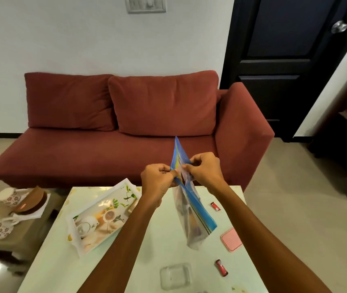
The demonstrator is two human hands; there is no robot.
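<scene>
Past the small clear plastic box (pixel 175 275), your left hand (pixel 157 180) and right hand (pixel 205 172) pinch the top of the see-through blue-edged plastic bag (pixel 190 220) above the white table (pixel 162 242), barely opened yet, I think.

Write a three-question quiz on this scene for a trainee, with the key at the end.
1. What do the left hand and the right hand pinch between them?
A) a book
B) a plastic bag
C) a spoon
2. True or false: the plastic bag lies flat on the table.
3. Fill in the missing word: the flat case on the table, to the right of the plastic bag, is ___ in colour.

Key: 1 B. 2 False, both hands hold it up above the table. 3 Pink.
</scene>
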